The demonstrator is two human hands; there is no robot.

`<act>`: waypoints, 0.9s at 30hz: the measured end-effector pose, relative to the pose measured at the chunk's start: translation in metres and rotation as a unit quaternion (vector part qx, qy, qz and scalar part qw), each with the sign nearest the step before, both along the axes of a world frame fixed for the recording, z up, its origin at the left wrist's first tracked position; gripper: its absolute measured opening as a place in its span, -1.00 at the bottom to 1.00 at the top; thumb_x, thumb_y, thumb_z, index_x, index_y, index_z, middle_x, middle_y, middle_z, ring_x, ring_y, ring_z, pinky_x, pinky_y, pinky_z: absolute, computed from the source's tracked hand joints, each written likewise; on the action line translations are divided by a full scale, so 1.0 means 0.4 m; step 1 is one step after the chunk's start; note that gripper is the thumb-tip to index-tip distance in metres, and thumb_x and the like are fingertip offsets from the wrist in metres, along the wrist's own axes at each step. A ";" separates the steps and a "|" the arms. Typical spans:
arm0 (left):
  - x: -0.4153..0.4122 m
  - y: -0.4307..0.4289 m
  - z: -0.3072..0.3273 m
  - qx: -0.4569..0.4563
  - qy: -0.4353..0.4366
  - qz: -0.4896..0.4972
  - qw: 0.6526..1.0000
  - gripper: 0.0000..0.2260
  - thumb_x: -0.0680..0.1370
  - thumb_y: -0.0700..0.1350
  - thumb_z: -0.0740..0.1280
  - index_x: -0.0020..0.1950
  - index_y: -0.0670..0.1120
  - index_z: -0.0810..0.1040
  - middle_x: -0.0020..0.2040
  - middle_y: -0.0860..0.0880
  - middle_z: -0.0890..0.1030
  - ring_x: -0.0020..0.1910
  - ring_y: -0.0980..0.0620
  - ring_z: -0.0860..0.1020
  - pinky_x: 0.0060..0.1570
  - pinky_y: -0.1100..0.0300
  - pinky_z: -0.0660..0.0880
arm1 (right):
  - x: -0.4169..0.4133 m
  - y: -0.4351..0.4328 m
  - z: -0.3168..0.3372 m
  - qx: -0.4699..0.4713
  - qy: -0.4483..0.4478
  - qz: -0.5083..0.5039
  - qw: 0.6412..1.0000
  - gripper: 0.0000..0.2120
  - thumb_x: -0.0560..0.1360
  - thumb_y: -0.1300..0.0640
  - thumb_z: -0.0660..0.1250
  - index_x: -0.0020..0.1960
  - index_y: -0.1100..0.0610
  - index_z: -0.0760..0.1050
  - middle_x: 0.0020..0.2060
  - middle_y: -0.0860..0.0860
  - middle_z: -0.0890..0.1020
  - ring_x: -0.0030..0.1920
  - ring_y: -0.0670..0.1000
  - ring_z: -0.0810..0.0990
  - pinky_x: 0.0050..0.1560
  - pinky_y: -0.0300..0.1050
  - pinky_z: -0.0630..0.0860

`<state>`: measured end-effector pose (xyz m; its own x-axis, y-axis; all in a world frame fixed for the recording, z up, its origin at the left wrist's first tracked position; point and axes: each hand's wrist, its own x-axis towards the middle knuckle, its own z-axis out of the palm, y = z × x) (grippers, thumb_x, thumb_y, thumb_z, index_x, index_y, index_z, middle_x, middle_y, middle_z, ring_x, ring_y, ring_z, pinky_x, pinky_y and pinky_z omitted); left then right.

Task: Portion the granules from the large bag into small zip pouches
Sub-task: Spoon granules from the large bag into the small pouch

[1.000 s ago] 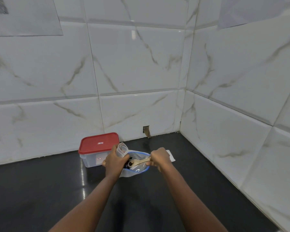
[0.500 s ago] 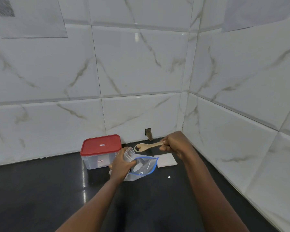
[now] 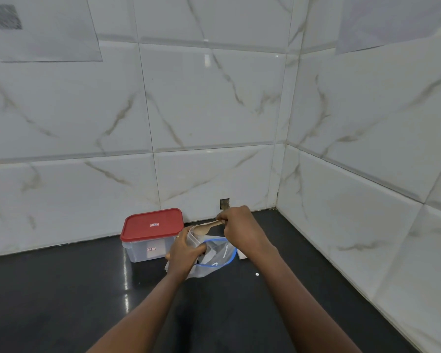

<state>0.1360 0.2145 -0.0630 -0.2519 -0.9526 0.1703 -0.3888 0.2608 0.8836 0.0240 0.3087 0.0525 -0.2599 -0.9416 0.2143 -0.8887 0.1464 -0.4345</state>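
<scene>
A large clear bag with a blue zip rim [image 3: 220, 253] stands open on the black counter. My left hand [image 3: 183, 250] grips a small clear zip pouch [image 3: 192, 238], holding it upright at the bag's left edge. My right hand [image 3: 237, 225] holds a wooden spoon [image 3: 205, 228] by its handle. The spoon's bowl sits at the pouch's mouth. The granules are hard to make out.
A clear plastic box with a red lid [image 3: 152, 234] stands just left of the bag, by the tiled back wall. White pouches [image 3: 242, 254] lie partly hidden behind my right wrist. A small white speck [image 3: 257, 274] lies on the black counter [image 3: 61, 301]. The tiled right wall is close.
The spoon rose out of the large bag, then swung left and down to the small pouch's mouth. My left hand stayed put holding the pouch.
</scene>
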 end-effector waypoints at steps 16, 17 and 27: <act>0.057 -0.006 0.020 -0.004 -0.011 -0.013 1.000 -0.76 0.42 -0.04 0.44 0.06 0.04 0.52 -0.11 0.06 0.60 -0.05 0.02 0.54 0.02 0.03 0.47 | 0.011 0.013 -0.148 0.078 0.066 -0.040 0.994 -0.65 0.51 0.34 0.14 0.21 0.14 0.53 0.11 0.15 0.53 0.04 0.12 0.51 0.11 -0.04 0.47; 0.060 -0.005 0.019 -0.002 -0.010 -0.017 1.000 -0.76 0.41 -0.02 0.44 0.05 0.05 0.53 -0.12 0.06 0.61 -0.06 0.03 0.55 0.01 0.03 0.48 | 0.027 -0.003 -0.173 0.092 0.072 -0.017 0.993 -0.64 0.51 0.36 0.13 0.22 0.16 0.52 0.09 0.16 0.54 -0.01 0.09 0.49 0.10 -0.04 0.47; 0.098 -0.009 0.043 -0.001 -0.053 -0.063 0.997 -0.61 0.24 0.07 0.41 0.03 0.01 0.54 -0.13 0.05 0.62 -0.12 0.08 0.56 -0.14 0.22 0.46 | 0.098 -0.110 -0.262 0.124 -0.034 0.027 0.991 -0.76 0.60 0.22 0.07 0.00 0.12 0.52 -0.15 0.00 0.53 -0.13 -0.23 0.56 -0.37 -0.42 0.35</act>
